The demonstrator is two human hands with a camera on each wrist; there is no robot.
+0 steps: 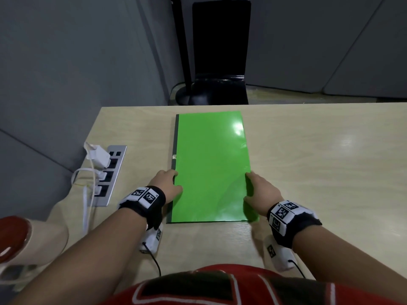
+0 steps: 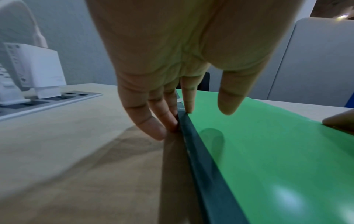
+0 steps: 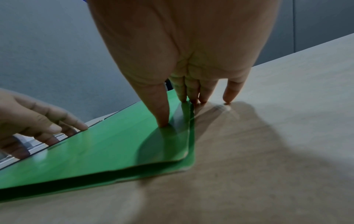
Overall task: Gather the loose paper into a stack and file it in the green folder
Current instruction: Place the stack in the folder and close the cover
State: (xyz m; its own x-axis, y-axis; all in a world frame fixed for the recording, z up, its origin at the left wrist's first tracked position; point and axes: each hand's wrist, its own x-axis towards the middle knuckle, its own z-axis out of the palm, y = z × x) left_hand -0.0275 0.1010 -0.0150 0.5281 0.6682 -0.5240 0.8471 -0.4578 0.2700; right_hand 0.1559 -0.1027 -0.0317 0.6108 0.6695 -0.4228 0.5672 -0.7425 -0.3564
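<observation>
The green folder [image 1: 211, 168] lies shut and flat on the wooden table [image 1: 319, 161], its dark spine [image 2: 201, 159] on the left. My left hand [image 1: 169, 183] is at the spine side: straight fingertips [image 2: 172, 125] touch the spine, and the thumb hovers just over the cover. My right hand [image 1: 255, 190] is at the open right edge. Its thumb [image 3: 162, 121] presses down on the cover, and the other fingertips [image 3: 203, 98] touch the edge and the table beside it. The near right corner [image 3: 187, 160] shows two green leaves slightly offset. No loose paper is in view.
A grey power strip [image 1: 110, 172] with white chargers [image 1: 99, 157] and cables sits in the table's left edge. A black chair [image 1: 220, 51] stands beyond the far edge, with grey partitions behind it. Bare wood stretches to the folder's right.
</observation>
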